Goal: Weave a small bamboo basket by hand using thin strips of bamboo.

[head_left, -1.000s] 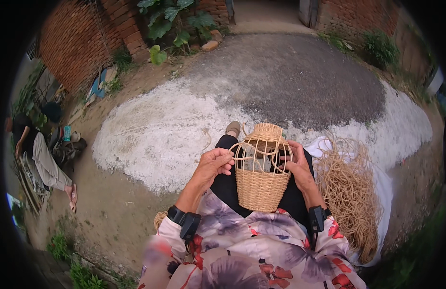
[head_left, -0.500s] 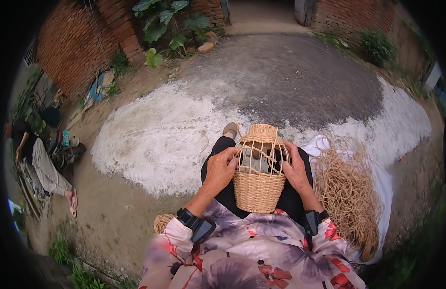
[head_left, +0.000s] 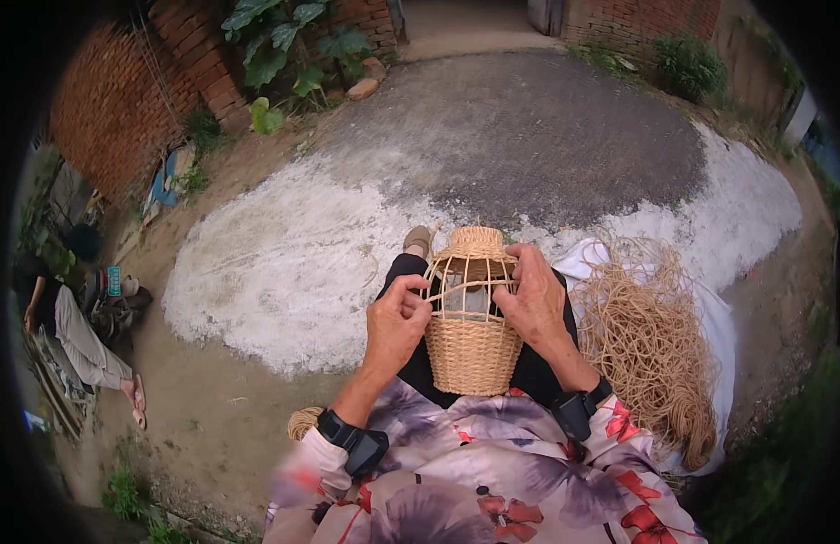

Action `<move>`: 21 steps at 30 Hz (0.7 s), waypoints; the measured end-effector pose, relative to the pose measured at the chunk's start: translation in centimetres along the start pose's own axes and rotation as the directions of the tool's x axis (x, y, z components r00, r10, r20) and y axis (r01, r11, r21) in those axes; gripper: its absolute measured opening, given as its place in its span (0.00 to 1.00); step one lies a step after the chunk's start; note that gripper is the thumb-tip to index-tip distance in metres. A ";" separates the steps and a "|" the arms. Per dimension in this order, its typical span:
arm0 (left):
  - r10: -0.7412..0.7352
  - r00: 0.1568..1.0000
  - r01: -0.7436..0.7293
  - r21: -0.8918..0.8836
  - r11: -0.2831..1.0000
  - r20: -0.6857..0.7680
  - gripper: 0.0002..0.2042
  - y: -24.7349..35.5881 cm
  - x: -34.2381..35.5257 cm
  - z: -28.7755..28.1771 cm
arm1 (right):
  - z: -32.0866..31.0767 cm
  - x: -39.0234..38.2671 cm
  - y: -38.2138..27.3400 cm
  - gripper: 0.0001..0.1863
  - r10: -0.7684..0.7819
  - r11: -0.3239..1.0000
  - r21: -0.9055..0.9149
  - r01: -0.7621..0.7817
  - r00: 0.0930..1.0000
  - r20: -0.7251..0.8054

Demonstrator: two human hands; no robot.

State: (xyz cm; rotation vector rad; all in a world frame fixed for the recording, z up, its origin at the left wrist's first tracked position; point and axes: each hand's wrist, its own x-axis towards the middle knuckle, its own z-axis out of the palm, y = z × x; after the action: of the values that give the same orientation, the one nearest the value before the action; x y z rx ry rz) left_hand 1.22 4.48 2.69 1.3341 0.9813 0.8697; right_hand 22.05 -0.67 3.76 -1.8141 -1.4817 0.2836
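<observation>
A tan woven basket (head_left: 474, 355) stands between my knees, with a tightly woven lower body, a band of bare upright stakes and a narrower woven neck (head_left: 475, 242) on top. A loose cord (head_left: 458, 288) crosses the bare stakes. My left hand (head_left: 399, 319) is closed at the basket's left side, its curled fingertips at the cord's end by the stakes; the exact pinch is partly hidden. My right hand (head_left: 536, 295) grips the right side, thumb at the stakes and fingers up by the neck. Some right fingertips are hidden behind the basket.
A big tangle of tan cord (head_left: 646, 344) lies on a white cloth (head_left: 717, 363) to my right. A small cord coil (head_left: 304, 422) sits by my left elbow. A person (head_left: 84, 335) is at the far left, near a parked vehicle. Whitish material (head_left: 257, 272) covers ground ahead.
My left hand has drawn slightly away from the basket's side, fingers curling at the cord. My right hand has moved up toward the neck. The whole view has shifted a little.
</observation>
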 end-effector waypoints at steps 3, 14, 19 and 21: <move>0.221 0.973 -0.127 0.632 0.764 -0.072 0.10 0.0 -0.8 0.0 | -0.3 -0.1 -0.1 0.28 -0.031 0.996 -0.086 0.027 0.999 -0.037; -0.008 0.991 0.064 0.410 0.910 -0.135 0.12 -3.9 -1.2 -5.4 | 0.3 -0.4 1.0 0.26 -0.071 0.995 0.068 0.068 0.997 0.034; -0.163 0.983 0.141 -0.226 0.964 -0.085 0.09 -2.6 0.3 -5.6 | 0.0 -0.5 1.8 0.22 -0.049 0.968 0.251 0.027 0.995 0.084; -0.181 0.977 0.209 -0.338 0.917 0.114 0.09 -1.6 0.9 -4.9 | 0.1 -0.5 2.0 0.21 -0.060 0.961 0.275 0.032 0.994 0.094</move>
State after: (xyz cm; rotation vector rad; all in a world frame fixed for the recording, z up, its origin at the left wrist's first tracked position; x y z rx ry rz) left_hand -3.07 7.05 1.14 0.9432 0.8350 0.7879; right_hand 23.31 -1.19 2.21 -1.5622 -1.4712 0.5375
